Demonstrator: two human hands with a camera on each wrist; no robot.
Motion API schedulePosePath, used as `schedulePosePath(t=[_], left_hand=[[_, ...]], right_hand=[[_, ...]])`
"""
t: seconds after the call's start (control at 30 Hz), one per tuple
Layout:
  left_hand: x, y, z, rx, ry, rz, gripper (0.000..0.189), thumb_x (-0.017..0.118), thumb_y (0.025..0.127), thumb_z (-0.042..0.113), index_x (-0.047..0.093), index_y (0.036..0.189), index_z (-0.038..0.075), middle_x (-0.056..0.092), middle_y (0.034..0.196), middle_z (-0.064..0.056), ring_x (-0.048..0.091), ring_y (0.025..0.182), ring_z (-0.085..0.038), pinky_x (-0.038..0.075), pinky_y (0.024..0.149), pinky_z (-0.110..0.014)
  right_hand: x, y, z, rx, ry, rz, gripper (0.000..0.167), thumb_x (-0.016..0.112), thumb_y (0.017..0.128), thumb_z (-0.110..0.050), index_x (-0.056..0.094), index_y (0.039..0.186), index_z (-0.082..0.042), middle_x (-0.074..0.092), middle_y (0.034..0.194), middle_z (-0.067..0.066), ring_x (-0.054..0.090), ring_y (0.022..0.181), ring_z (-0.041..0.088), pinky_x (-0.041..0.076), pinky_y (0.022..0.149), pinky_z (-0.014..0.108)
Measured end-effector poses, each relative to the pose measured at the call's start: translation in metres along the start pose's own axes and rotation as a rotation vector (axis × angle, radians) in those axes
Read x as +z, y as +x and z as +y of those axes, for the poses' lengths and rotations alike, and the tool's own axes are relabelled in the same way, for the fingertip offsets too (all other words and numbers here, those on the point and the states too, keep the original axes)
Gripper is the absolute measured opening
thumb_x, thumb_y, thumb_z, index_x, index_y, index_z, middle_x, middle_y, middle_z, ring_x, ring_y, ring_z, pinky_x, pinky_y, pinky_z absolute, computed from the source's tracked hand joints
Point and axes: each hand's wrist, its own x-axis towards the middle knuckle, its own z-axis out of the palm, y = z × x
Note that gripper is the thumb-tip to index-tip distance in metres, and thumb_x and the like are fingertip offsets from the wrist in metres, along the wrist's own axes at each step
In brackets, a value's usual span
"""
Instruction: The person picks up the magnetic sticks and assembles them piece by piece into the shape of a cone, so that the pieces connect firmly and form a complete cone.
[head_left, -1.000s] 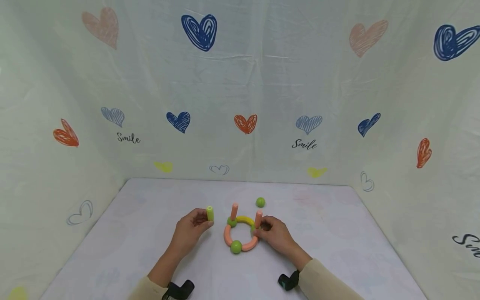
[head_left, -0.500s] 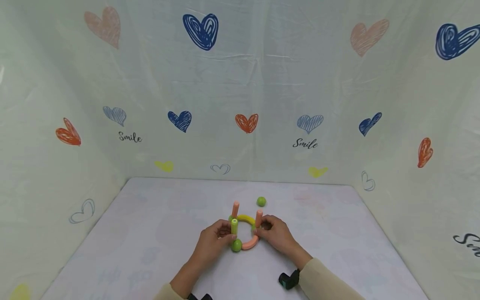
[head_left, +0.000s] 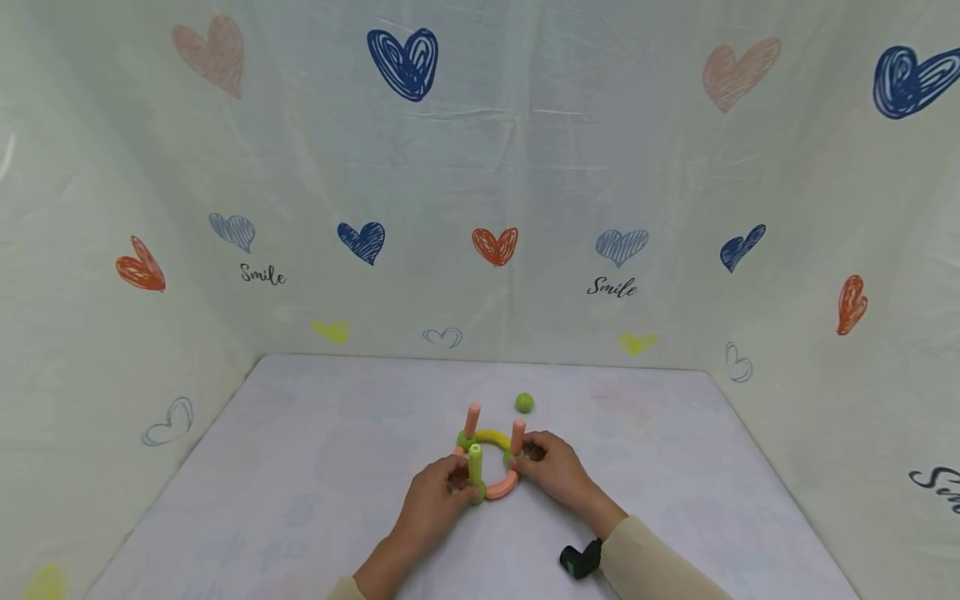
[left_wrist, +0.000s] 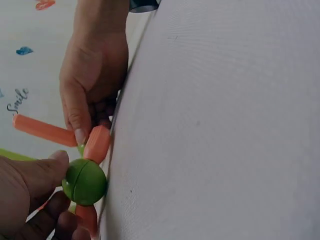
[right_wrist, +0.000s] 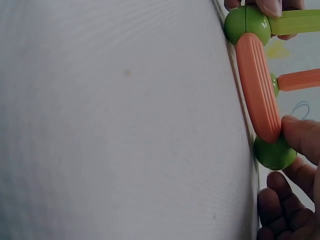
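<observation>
On the table lies a ring of toy building pieces: green balls linked by orange curved bars [right_wrist: 257, 87] and a yellow curved bar [head_left: 492, 436]. My left hand [head_left: 431, 500] pinches a light green rod [head_left: 476, 462], which stands upright on the ring's front ball [left_wrist: 84, 182]; its fingers also lie close against that ball. At the right side, my right hand [head_left: 558, 471] grips the green ball [right_wrist: 274, 154] beneath an upright orange rod [head_left: 518, 435]. Another orange rod [head_left: 472, 419] rises from the ball at the ring's back left.
One loose green ball [head_left: 524, 402] sits on the white table [head_left: 337, 408] beyond the ring. A pale curtain [head_left: 555, 167] printed with hearts surrounds the table's back and sides. Black wrist device [head_left: 580, 560] shows beside the right sleeve.
My left hand has moved right with the light green rod, from beside the ring to the front ball, where the rod now stands. The right hand has kept its hold.
</observation>
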Motion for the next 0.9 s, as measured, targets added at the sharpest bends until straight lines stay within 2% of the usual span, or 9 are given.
schedulePosePath(t=[0.17, 0.3, 0.43, 0.57, 0.9], left_hand=[[-0.001, -0.001, 0.004, 0.009, 0.066, -0.006, 0.03, 0.088, 0.085, 0.015, 0.072, 0.109, 0.006, 0.069, 0.093, 0.003, 0.059, 0.083, -0.01, 0.049, 0.069, -0.025], [-0.005, 0.0, 0.003, 0.049, 0.106, -0.001, 0.024, 0.088, 0.085, 0.015, 0.072, 0.102, 0.009, 0.068, 0.089, 0.003, 0.055, 0.078, -0.009, 0.047, 0.066, -0.024], [-0.009, 0.002, 0.0, 0.071, 0.089, -0.003, 0.027, 0.087, 0.085, 0.015, 0.075, 0.108, 0.007, 0.072, 0.094, 0.003, 0.062, 0.083, -0.01, 0.052, 0.07, -0.025], [-0.012, 0.004, -0.001, 0.065, 0.074, -0.012, 0.03, 0.087, 0.084, 0.012, 0.078, 0.112, 0.004, 0.075, 0.097, -0.001, 0.066, 0.086, -0.012, 0.054, 0.071, -0.026], [-0.016, 0.009, 0.006, 0.048, 0.154, -0.036, 0.025, 0.087, 0.084, 0.012, 0.079, 0.106, 0.003, 0.073, 0.093, 0.0, 0.062, 0.084, -0.01, 0.054, 0.071, -0.03]], right_hand=[[0.0, -0.002, 0.0, -0.013, 0.002, 0.01, 0.027, 0.086, 0.087, -0.029, 0.075, 0.107, -0.013, 0.065, 0.097, -0.002, 0.055, 0.088, 0.014, 0.047, 0.077, 0.029], [0.001, -0.004, 0.001, -0.006, -0.019, 0.014, 0.026, 0.085, 0.088, -0.031, 0.074, 0.105, -0.015, 0.064, 0.095, -0.003, 0.055, 0.087, 0.014, 0.046, 0.075, 0.027], [0.003, -0.008, 0.002, 0.005, -0.044, 0.024, 0.025, 0.086, 0.087, -0.031, 0.073, 0.104, -0.017, 0.064, 0.095, -0.005, 0.055, 0.086, 0.013, 0.046, 0.074, 0.027], [0.003, -0.013, -0.001, 0.007, -0.063, 0.035, 0.027, 0.088, 0.085, -0.031, 0.072, 0.102, -0.018, 0.063, 0.093, -0.005, 0.054, 0.085, 0.013, 0.044, 0.072, 0.026], [0.008, -0.02, -0.004, 0.021, -0.088, 0.063, 0.029, 0.089, 0.083, -0.029, 0.07, 0.1, -0.015, 0.065, 0.091, -0.004, 0.053, 0.081, 0.012, 0.043, 0.068, 0.025]])
